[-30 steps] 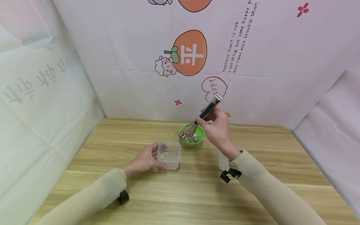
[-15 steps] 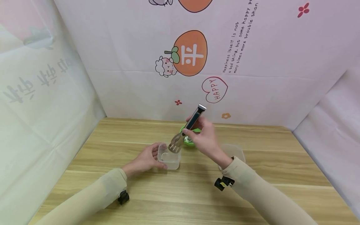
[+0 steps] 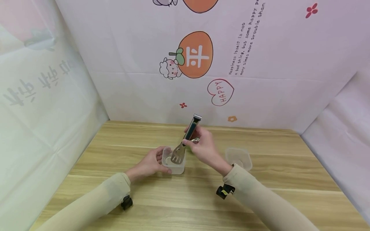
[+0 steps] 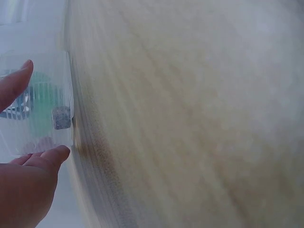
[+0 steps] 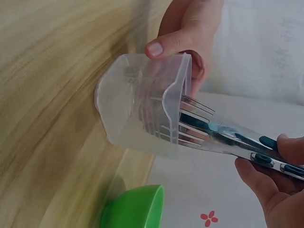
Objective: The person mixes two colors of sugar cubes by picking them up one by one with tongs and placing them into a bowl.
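Note:
My left hand [image 3: 148, 163] holds a clear square plastic container [image 3: 174, 169] on the table, thumb on one side and fingers on the other. My right hand [image 3: 203, 146] grips metal tongs [image 3: 190, 129] with dark green handle inlays. Their slotted heads [image 5: 166, 128] reach down into the container's mouth. Whether anything is pinched between the heads cannot be told. Through the container wall, the left wrist view shows a small grey cube [image 4: 61, 118] low in the container. Beside the container, a green bowl [image 5: 135, 209] is mostly hidden behind my right hand in the head view.
A translucent square plastic piece [image 3: 239, 156], like a lid or shallow box, lies on the wooden table [image 3: 277, 160] right of my right hand. A printed cloth wall [image 3: 138, 89] stands at the table's back edge, with more cloth at both sides.
My right hand has moved the tongs left and down, from over the green bowl to inside the container. My left hand and the container have stayed in place.

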